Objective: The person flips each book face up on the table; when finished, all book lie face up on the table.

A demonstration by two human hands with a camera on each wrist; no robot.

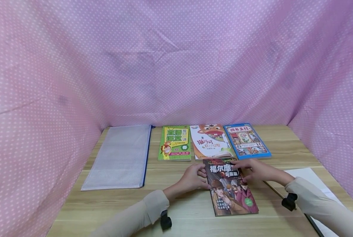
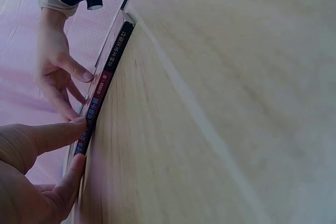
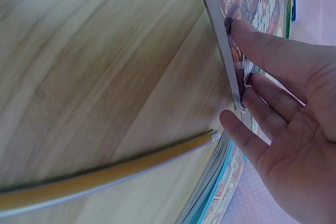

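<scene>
A dark comic-style paperback book (image 1: 231,194) lies on the wooden table in front of the person, its cover up and slightly turned. At its left edge is the left hand (image 1: 193,177); in the left wrist view the thumb and a finger pinch the book's dark spine (image 2: 116,51). The right hand (image 1: 254,168) rests over the upper right part of the cover, its thumb and fingertips touching it with loosely bent fingers. In the right wrist view, the right hand's ring or little finger (image 3: 244,135) stands apart from the page edge.
Behind lie a green book (image 1: 174,143), a white book with an orange animal (image 1: 209,140) and a blue-edged book (image 1: 247,141). A mesh zip pouch (image 1: 120,158) is at left. A long thin rod (image 1: 274,189) and white sheet (image 1: 306,174) lie near the right arm.
</scene>
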